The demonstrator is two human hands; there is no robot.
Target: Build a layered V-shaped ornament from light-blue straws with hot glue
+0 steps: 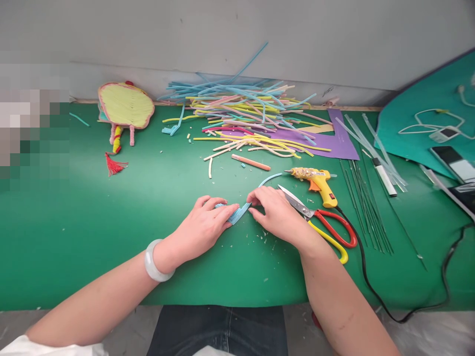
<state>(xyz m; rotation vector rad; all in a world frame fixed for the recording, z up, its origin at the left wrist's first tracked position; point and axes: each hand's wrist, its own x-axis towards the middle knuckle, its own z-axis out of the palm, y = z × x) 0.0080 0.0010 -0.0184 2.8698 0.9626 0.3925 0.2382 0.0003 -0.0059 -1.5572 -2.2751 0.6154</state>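
Observation:
My left hand (208, 222) is closed on a small flat piece of light-blue pipe cleaners (239, 214), its thumb and fingers pressing the piece near the green tabletop. At the right end of that piece, my right hand (272, 212) pinches a blue pipe cleaner (270, 178), whose free end curves up and away past the fingers. Part of the blue piece is hidden under my left fingers. Just right of my right hand lie scissors (313, 212) with one red and one yellow handle. Behind them a yellow glue gun (315, 183) rests on its side.
Pipe cleaners (241, 106) in many colours are heaped at the back over purple sheet (343, 136). A yellow fan-shaped craft piece (126, 105) with a red tassel lies back left. Green wires (365, 207), clear glue sticks and a black cord (365, 277) occupy the right.

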